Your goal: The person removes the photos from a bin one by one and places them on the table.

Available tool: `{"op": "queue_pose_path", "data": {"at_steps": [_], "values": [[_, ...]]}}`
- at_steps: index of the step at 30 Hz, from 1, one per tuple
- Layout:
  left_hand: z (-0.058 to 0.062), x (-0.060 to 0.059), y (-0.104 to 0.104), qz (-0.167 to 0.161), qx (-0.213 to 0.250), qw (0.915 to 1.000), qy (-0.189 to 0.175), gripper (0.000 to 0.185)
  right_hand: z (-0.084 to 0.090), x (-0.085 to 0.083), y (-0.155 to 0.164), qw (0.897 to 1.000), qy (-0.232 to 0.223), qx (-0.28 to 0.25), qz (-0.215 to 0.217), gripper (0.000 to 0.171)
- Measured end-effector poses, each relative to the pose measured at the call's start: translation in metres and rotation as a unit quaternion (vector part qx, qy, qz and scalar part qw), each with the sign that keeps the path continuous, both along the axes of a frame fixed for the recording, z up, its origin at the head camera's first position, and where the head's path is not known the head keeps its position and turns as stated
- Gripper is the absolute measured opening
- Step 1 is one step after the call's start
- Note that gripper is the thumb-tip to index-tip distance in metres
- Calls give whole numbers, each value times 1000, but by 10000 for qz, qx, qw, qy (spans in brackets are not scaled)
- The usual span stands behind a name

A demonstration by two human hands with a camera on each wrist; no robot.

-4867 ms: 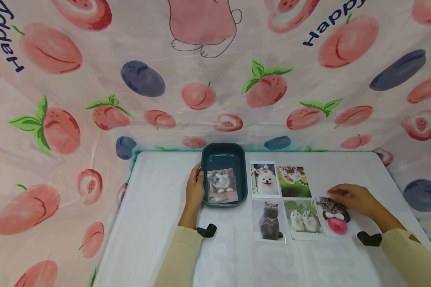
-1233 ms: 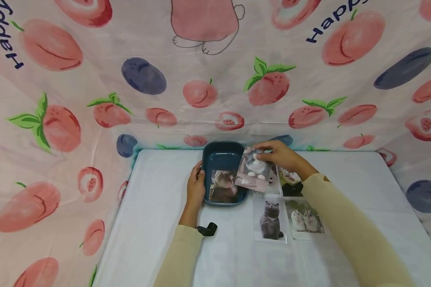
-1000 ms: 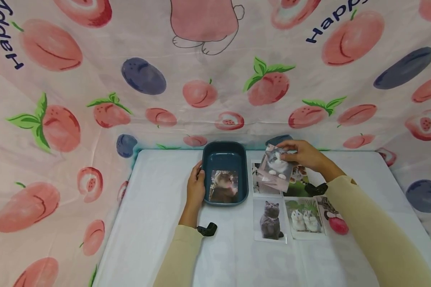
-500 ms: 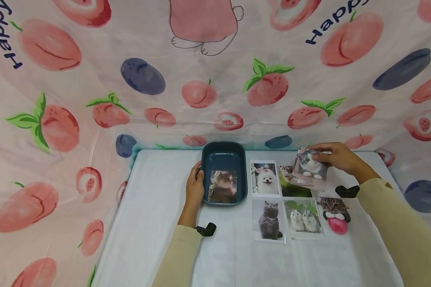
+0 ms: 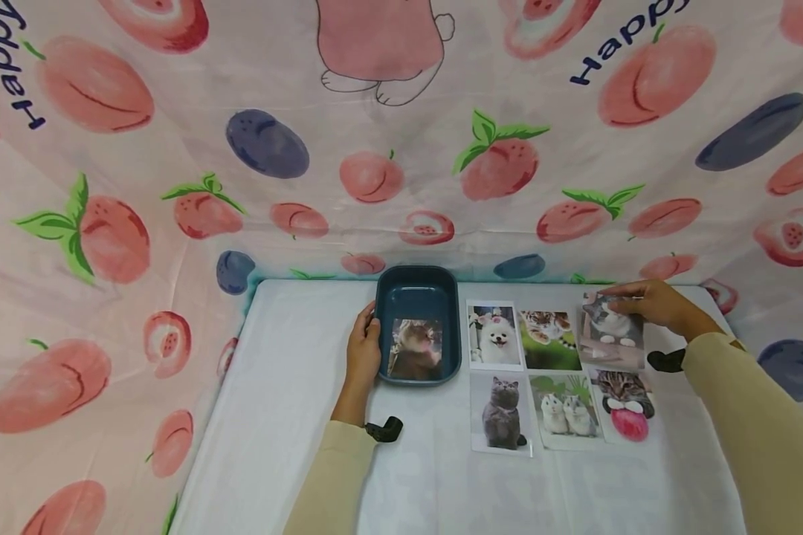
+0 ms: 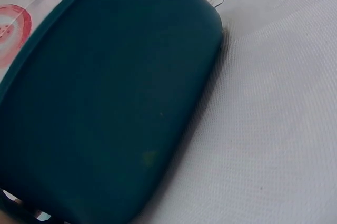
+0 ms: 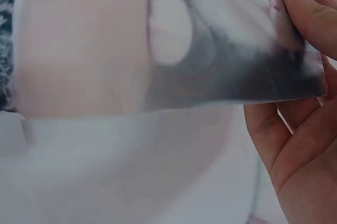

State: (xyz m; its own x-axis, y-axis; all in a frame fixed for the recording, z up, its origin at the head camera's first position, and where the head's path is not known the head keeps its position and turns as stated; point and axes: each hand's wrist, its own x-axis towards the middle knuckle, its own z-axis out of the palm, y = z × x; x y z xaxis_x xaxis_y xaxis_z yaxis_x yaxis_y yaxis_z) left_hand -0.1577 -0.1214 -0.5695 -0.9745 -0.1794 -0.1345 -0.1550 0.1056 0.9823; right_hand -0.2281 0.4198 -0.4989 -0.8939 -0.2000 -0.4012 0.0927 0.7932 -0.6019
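The right hand [image 5: 650, 305] is pinching a cat photo [image 5: 611, 332] in its grip (low over the desk [image 5: 294, 386]) while the left hand [image 5: 364, 351] is gripping the tray [image 5: 416, 291].

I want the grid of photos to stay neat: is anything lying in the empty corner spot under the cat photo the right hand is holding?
Nothing visible does. The right hand pinches the cat photo over the far right spot, beside the tiger photo and beyond the cat-with-apple photo. What shows of the white table there is bare.
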Motion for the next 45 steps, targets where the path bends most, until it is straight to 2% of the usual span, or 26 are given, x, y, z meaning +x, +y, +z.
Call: {"op": "queue_pose_path", "data": {"at_steps": [4, 10, 17, 23, 34, 45], "values": [[0, 0, 0, -3, 53, 10000, -14, 42, -13, 2, 4, 9998, -67, -73, -146, 67], [0, 0, 0, 8, 114, 9999, 12, 42, -29, 2, 5, 9996, 94, -141, -236, 61], [1, 0, 0, 13, 132, 9999, -18, 42, -41, -3, 1, 9988, 326, 289, -205, 60], [1, 0, 0, 34, 57, 10000, -16, 42, -42, -3, -7, 9979, 325, 429, -347, 65], [0, 0, -1, -26, 97, 9999, 0, 43, -47, 1, -17, 9964, 533, 547, -362, 60], [1, 0, -1, -11, 40, 10000, -53, 43, -41, 4, -22, 9964, 561, 501, -396, 62]]}}
